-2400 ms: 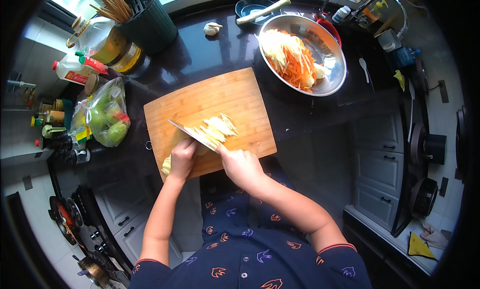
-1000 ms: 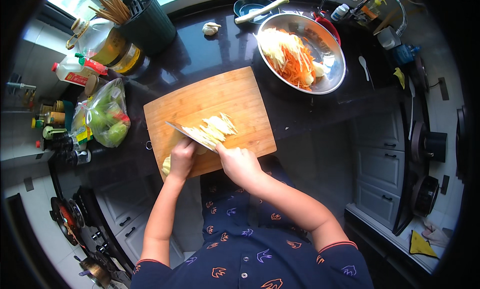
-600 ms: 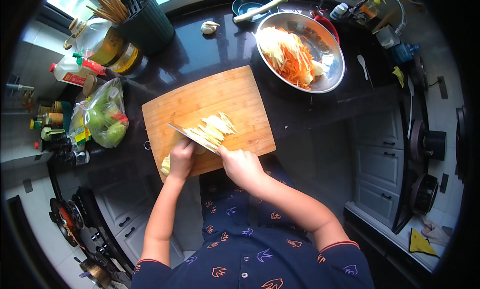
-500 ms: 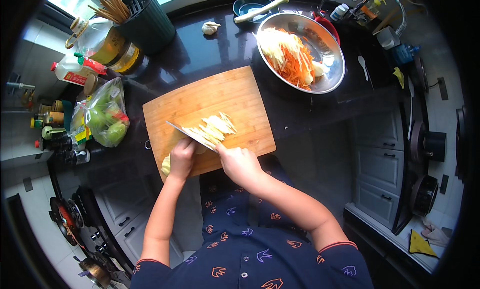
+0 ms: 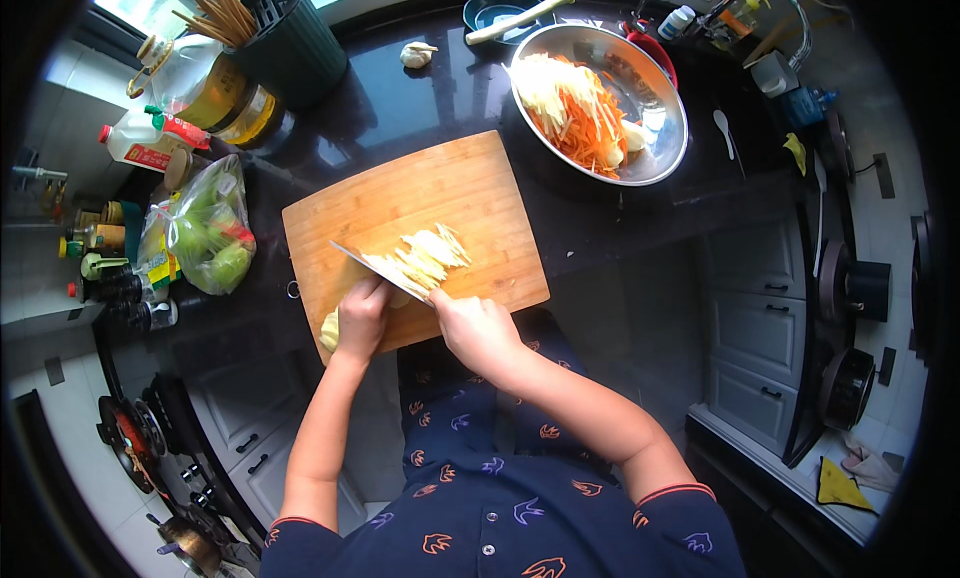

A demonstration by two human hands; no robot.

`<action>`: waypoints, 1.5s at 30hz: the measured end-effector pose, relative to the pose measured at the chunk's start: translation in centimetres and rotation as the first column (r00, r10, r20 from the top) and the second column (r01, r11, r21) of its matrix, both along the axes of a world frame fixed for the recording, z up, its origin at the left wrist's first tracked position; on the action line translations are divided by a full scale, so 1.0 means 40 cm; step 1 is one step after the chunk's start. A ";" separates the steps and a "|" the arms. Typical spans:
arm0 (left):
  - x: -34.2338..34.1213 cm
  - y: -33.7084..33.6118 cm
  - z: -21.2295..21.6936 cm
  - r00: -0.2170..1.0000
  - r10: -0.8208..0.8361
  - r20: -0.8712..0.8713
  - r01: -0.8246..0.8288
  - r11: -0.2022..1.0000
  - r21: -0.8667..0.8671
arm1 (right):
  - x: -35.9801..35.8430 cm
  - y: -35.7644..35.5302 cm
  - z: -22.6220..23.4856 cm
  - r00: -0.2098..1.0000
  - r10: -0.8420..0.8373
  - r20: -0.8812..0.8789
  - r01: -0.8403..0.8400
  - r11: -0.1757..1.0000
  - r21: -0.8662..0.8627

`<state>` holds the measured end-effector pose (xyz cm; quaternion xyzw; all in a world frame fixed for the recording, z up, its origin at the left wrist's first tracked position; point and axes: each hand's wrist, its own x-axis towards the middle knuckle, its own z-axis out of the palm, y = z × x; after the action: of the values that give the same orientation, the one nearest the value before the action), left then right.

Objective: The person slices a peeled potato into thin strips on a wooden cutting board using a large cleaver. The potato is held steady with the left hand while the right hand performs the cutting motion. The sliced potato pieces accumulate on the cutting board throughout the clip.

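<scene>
Hardly anything shifted since the earlier frames: scene slid slightly toward 9 o'clock, knife [image 5: 381,272] holding nearly its place over the cutting board [image 5: 430,191]. Right hand [image 5: 478,330] at the board's 5 o'clock: fingers closed around the knife's handle end. Left hand [image 5: 362,318] at 7 o'clock: fingers curled narrow beside the blade; cannot tell what they grip, fingertips hidden. Pale strips [image 5: 432,258] lie heaped at board centre, just past the blade. Pale slices [image 5: 330,331] near the 7 o'clock corner. Off the board: steel bowl [image 5: 660,128] of orange and pale shreds, 2 o'clock; garlic [image 5: 417,55], 12 o'clock; vegetable bag [image 5: 212,238], 9 o'clock
</scene>
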<state>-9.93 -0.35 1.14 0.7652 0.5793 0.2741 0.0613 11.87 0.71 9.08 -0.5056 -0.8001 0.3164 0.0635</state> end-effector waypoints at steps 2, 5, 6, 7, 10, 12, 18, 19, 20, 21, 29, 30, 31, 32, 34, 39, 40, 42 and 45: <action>0.002 0.000 0.010 1.000 -0.019 0.013 0.020 1.000 -0.003 | 0.000 0.008 -0.005 1.000 0.002 -0.020 -0.001 0.999 0.034; -0.006 0.002 0.020 0.999 -0.040 0.028 0.040 0.999 0.001 | 0.018 0.008 0.012 0.997 0.005 -0.072 0.000 0.998 0.068; 0.000 0.001 0.019 0.999 -0.033 0.034 0.033 0.999 0.004 | 0.024 0.004 0.023 0.998 0.013 -0.058 -0.009 0.998 0.062; 0.003 0.000 0.018 0.999 -0.027 0.040 0.026 1.000 0.006 | 0.028 -0.001 0.037 0.999 0.020 -0.044 -0.017 0.998 0.056; -0.012 -0.011 0.000 1.000 -0.003 0.014 0.004 0.999 -0.054 | 0.020 -0.009 0.007 1.000 0.005 -0.009 -0.005 0.999 0.044; -0.013 -0.009 -0.003 0.999 -0.021 0.037 0.023 0.998 -0.050 | 0.005 -0.007 -0.004 1.000 -0.001 0.008 0.001 1.000 0.029; -0.008 0.002 0.015 0.998 -0.049 0.034 0.050 0.998 -0.024 | 0.004 0.018 0.006 0.999 0.009 -0.036 -0.008 0.999 0.034; -0.008 -0.002 0.014 0.998 -0.050 0.025 0.051 0.998 -0.029 | 0.010 0.016 0.032 0.999 0.015 -0.039 -0.014 1.000 0.026; -0.008 -0.006 0.012 0.999 -0.035 0.020 0.036 0.999 -0.032 | 0.015 0.013 0.049 0.999 0.021 -0.041 -0.020 1.000 0.018; -0.006 -0.006 0.007 1.000 -0.019 0.018 0.020 0.999 -0.033 | 0.018 0.009 0.054 0.999 0.027 -0.028 -0.027 1.000 0.015; -0.012 -0.002 -0.005 1.000 -0.029 -0.007 0.029 0.999 -0.028 | -0.011 0.003 -0.020 1.000 -0.007 -0.017 0.007 0.999 0.041; -0.010 0.000 0.001 0.999 -0.032 -0.005 0.032 0.999 -0.019 | -0.010 0.007 -0.018 0.999 -0.004 -0.035 0.005 0.999 0.047; -0.008 0.002 0.007 0.999 -0.037 -0.003 0.037 0.999 -0.010 | -0.006 0.012 -0.016 0.999 -0.001 -0.053 0.004 0.999 0.053; -0.007 0.001 0.011 0.999 -0.038 0.006 0.038 0.999 -0.016 | -0.001 0.016 -0.012 0.998 0.001 -0.070 0.003 0.998 0.059; -0.007 -0.004 0.014 0.999 -0.041 0.023 0.042 0.999 -0.032 | 0.011 0.013 0.032 0.997 0.009 -0.078 -0.006 0.999 0.038; -0.010 -0.002 -0.003 1.000 -0.005 0.014 0.006 0.999 -0.054 | 0.016 0.000 0.029 1.000 0.005 -0.025 -0.004 1.000 0.023; -0.014 0.001 -0.006 1.000 -0.015 0.006 0.015 0.998 -0.056 | 0.010 -0.001 0.005 0.999 -0.009 -0.035 0.009 1.000 0.020; -0.005 0.003 0.007 1.000 -0.024 0.009 0.024 0.999 -0.027 | 0.004 0.002 -0.016 0.998 -0.022 -0.053 0.023 0.999 0.025; -0.006 -0.002 0.015 0.999 -0.038 0.008 0.038 0.998 -0.040 | 0.003 0.009 -0.016 0.997 -0.014 -0.080 0.017 0.999 0.041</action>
<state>-10.17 -0.42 1.74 0.7737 0.5696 0.2642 0.0840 12.00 1.08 8.44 -0.4975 -0.7993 0.3192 0.1083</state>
